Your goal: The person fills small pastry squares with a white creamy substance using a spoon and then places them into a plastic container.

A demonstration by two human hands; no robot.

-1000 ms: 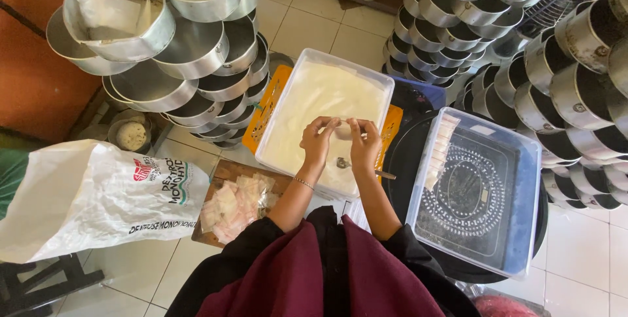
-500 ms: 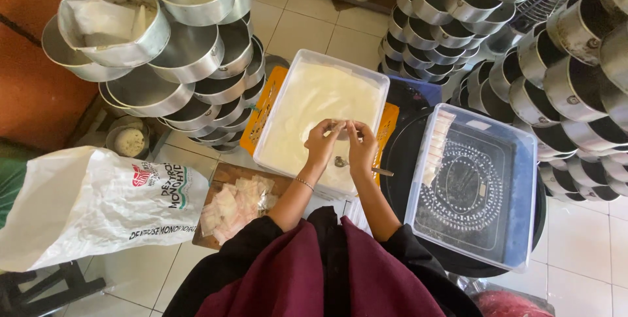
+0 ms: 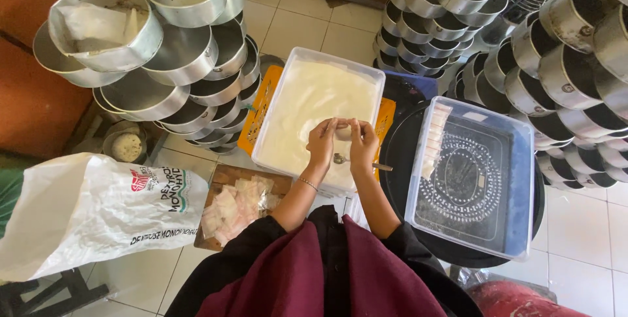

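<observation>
Basically both hands meet over the white tub (image 3: 288, 104) — left hand (image 3: 322, 141) and right hand (image 3: 362, 143) pinch one small pale piece (image 3: 343, 133) between their fingertips, above the powder. Spoon (image 3: 347, 159) lies just under them in the tub. Clear bin (image 3: 517, 179) to the right; wrappers (image 3: 235, 202) on board, lower left.

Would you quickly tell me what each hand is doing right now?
Left hand: closed on a small pale piece, fingertips pinching it.
Right hand: closed on the same small pale piece, from the other side.
</observation>
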